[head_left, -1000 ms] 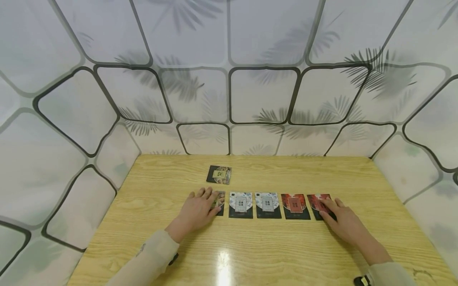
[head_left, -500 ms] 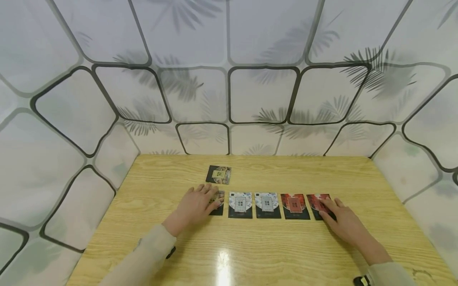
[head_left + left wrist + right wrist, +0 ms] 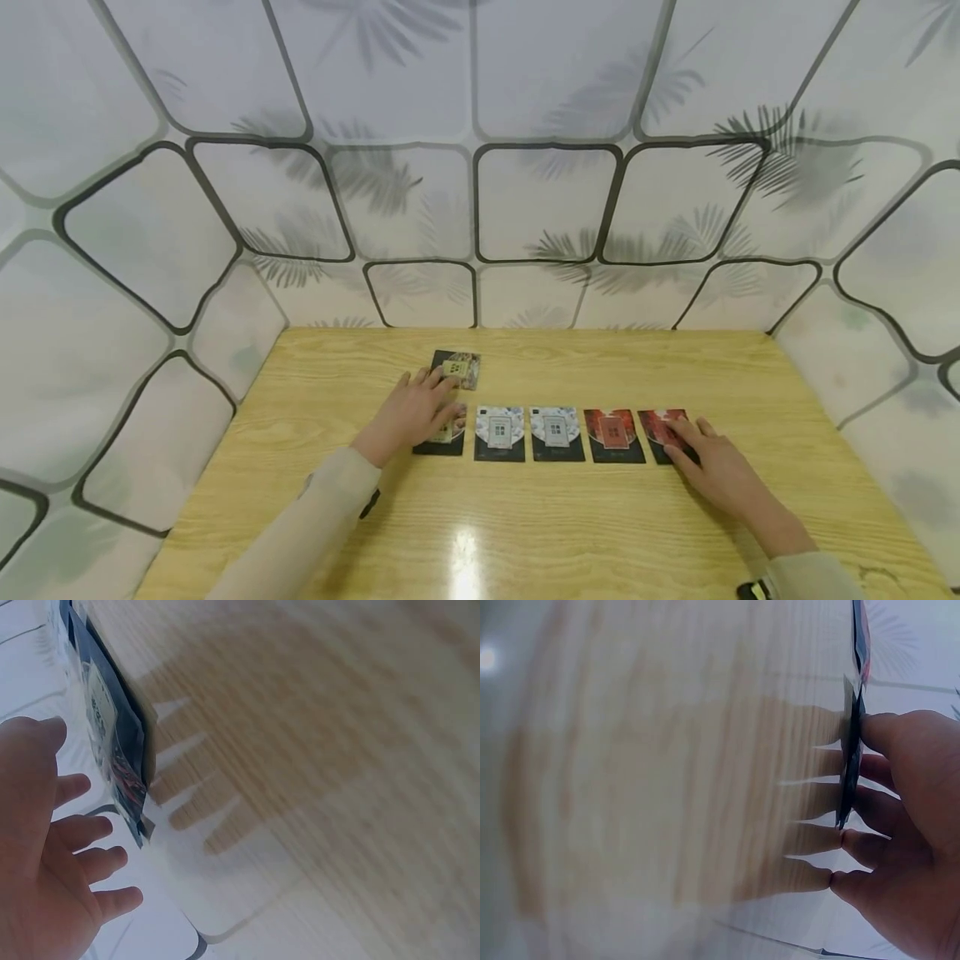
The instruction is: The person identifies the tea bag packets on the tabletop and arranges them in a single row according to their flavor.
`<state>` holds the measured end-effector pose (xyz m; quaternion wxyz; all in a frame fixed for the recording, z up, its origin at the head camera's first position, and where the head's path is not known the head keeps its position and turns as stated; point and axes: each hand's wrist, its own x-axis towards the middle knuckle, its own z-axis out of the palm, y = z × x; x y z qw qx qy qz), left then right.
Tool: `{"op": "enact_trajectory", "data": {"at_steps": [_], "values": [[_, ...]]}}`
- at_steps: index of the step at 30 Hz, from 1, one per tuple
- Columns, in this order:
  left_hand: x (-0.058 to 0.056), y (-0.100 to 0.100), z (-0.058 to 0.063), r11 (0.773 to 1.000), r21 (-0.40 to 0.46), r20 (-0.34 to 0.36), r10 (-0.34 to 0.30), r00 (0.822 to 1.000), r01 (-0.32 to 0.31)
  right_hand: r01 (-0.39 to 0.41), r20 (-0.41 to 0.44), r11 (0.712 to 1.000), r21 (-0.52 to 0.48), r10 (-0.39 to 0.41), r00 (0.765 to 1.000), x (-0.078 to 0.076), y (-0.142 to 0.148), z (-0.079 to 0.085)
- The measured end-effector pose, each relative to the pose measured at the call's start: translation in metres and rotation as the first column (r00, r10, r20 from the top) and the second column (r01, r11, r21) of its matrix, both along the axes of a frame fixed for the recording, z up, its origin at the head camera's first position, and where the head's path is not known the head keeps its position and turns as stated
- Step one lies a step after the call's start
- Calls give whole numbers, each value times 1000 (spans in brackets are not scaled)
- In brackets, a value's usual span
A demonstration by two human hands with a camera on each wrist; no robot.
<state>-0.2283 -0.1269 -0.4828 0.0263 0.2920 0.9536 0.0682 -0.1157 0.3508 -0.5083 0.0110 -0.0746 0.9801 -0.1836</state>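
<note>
Flat square packets lie in a row across the table. My left hand (image 3: pixel 411 414), fingers spread, hovers over the leftmost packet (image 3: pixel 439 448), a black one with a yellow label. In the left wrist view, a gap shows between the fingers and that packet (image 3: pixel 112 712). Its fingertips overlap the near edge of another yellow-labelled packet (image 3: pixel 467 371) behind the row. At the row's right end, my right hand (image 3: pixel 716 471) rests with extended fingers on a red and black packet (image 3: pixel 657 427), partly covering it. The right wrist view shows the thumb and fingertips touching this packet (image 3: pixel 852 761).
Two white-and-black packets (image 3: pixel 499 432) and another red packet (image 3: pixel 615 433) lie between the hands. The wooden table (image 3: pixel 585 533) meets a patterned fabric wall (image 3: pixel 547 208) at the back and sides. Light glares off its front.
My left hand has moved slightly up and away from the leftmost packet, toward the packet behind, uncovering more of the leftmost one. The right hand has stayed on its red packet.
</note>
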Motion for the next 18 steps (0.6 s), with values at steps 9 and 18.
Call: {"op": "enact_trajectory", "data": {"at_steps": [9,18], "values": [[-19,13,0,998,-59,19,8,1000,-7,8,2,1000,-11,-8,1000,0,-1,-1],[-33,23,4,996,-73,47,53,997,-49,15,12,1000,2,-15,1000,0,-2,3]]}}
